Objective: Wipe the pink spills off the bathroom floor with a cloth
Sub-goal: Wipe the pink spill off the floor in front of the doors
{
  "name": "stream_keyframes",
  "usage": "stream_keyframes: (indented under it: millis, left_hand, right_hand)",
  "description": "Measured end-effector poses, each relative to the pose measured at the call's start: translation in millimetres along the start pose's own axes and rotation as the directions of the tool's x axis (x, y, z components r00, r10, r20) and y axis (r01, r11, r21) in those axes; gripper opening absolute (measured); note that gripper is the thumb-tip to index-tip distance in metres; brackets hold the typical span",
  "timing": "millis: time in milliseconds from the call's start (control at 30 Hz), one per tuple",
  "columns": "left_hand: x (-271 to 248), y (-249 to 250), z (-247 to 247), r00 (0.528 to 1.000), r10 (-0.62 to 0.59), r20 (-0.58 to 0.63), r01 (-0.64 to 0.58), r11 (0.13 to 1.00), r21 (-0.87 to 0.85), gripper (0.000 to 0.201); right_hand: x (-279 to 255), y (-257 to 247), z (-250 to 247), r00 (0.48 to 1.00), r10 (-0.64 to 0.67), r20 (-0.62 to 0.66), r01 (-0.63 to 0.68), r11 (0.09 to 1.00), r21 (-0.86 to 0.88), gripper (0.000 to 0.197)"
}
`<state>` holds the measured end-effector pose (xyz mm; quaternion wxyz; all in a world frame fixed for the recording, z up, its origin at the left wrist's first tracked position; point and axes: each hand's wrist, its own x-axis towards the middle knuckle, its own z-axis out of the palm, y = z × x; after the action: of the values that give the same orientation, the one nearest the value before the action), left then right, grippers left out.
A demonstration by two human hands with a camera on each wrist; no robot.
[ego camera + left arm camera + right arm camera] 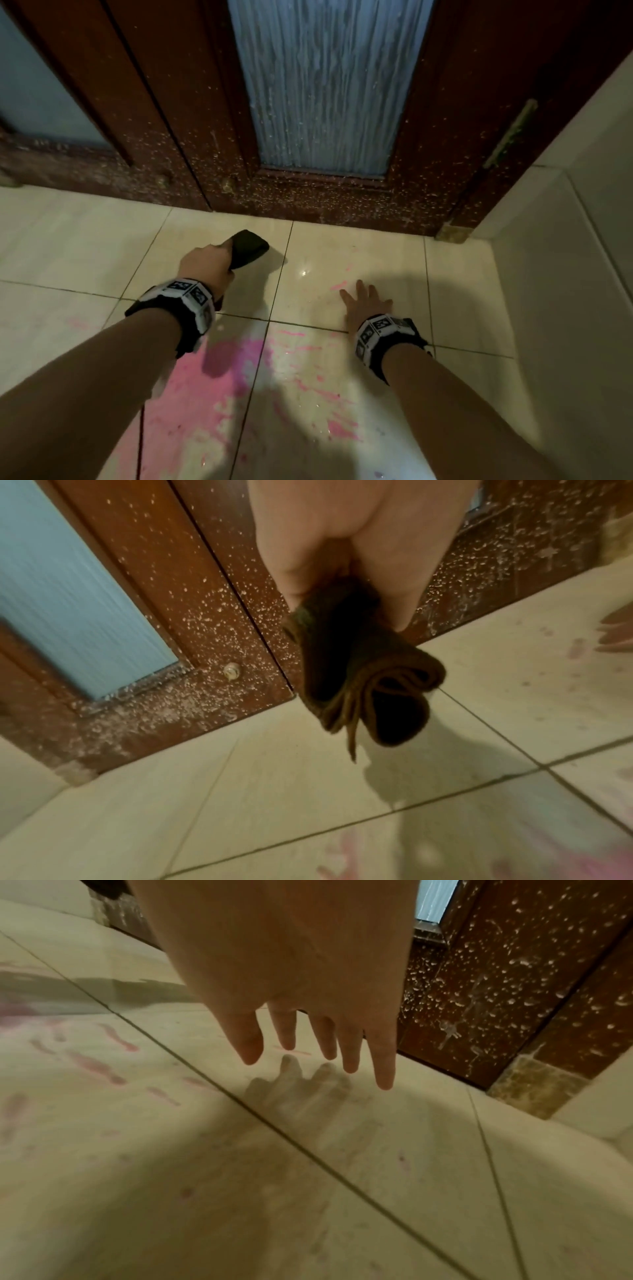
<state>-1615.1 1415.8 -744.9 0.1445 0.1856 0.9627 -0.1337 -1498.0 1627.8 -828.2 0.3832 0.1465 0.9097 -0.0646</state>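
Tiled floor point(85, 246), two hands (one cloth point(248, 248))

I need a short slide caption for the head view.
Left hand holds a dark cloth above pink spills; right hand spread open.

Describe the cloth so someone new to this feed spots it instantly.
Start at the brown door with blue glass panels, then drop to the tiled floor below it. The left hand grips a folded cloth above the tiles: the only dark thing against pale tile and pink spills.
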Motion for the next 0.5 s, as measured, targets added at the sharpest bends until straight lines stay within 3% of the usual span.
stream_keyframes:
  millis: [233, 400, 500]
  left_hand:
    - [49.3, 48.2, 19.9, 0.976, 0.212, 0.038, -0.215, 0.971, 0.106, 0.056]
    - [55.2, 78.1, 39.2, 0.925, 0.268, 0.269, -0.302, 0.949, 0.094, 0.054]
    - [32.6, 83.4, 57.2, 0.922, 0.321, 0.216, -0.349, 0.931, 0.108, 0.065]
  right_hand:
    - [-2.7, 29.2, -10.9, 0.999, -0.006, -0.043, 0.003, 0.998, -0.065, 0.066]
    - [8.1, 42.7, -6.1, 0.999, 0.03, -0.022, -0.03, 1.0, -0.007, 0.071]
    - [12.3, 51.2, 3.2, 0.997, 0.03, -0.077, -0.028, 0.999, 0.02, 0.062]
